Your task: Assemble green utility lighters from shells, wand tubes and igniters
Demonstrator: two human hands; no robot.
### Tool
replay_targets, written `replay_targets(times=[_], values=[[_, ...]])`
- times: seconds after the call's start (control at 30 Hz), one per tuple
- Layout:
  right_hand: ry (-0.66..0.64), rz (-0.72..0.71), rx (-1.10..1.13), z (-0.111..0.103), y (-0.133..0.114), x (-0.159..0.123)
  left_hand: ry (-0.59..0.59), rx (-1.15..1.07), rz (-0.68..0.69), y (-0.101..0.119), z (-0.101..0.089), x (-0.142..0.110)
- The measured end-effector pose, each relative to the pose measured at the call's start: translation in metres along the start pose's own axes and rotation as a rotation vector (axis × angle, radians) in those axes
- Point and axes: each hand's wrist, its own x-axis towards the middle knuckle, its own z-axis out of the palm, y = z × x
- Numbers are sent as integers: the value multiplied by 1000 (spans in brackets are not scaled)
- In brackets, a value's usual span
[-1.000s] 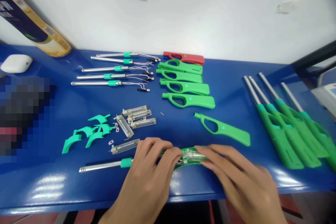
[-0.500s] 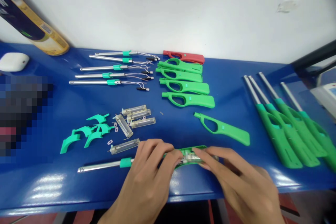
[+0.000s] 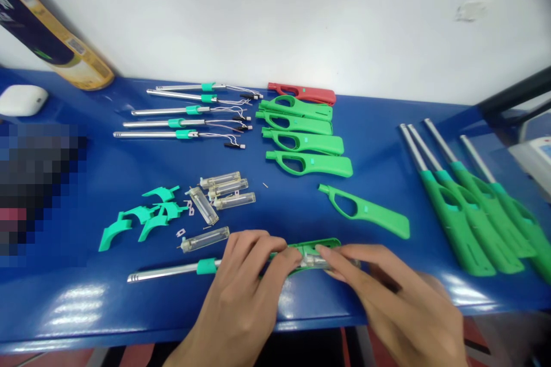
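Note:
Near the front edge, my left hand point(image 3: 247, 284) is closed around the front of an open green lighter half-shell point(image 3: 331, 242). A metal lighter tube point(image 3: 167, 273) with a teal collar sticks out to the left from under that hand. My right hand point(image 3: 396, 292) pinches a clear fuel tank point(image 3: 316, 261), which lies at the shell's handle cavity. The fingers cover much of the shell and the tank. Another clear fuel tank point(image 3: 206, 239) rests just beyond my left hand. Above my right hand lies a green shell half point(image 3: 383, 218).
Teal triggers point(image 3: 148, 221) and several fuel tanks point(image 3: 235, 200) lie at left centre. Wired metal tubes point(image 3: 159, 124) are rowed behind them. Green shells point(image 3: 318, 164) and a red shell point(image 3: 316, 95) sit at the back. Assembled lighters point(image 3: 460, 229) lie right. A bottle point(image 3: 81, 66) stands back left.
My right hand has shifted slightly right, and the fuel tank appears to sit lower in the green shell. My left hand stays almost in place.

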Motion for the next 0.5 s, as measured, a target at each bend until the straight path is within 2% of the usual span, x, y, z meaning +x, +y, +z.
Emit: replay_targets(times=[0.2, 0.37, 0.5], values=[[55, 43, 75, -2, -3, -1, 72, 48, -71, 6, -1, 10], [25, 64, 77, -1, -3, -1, 79, 47, 3, 7, 0, 13], [72, 109, 102, 1, -5, 4, 33, 61, 38, 7, -4, 9]])
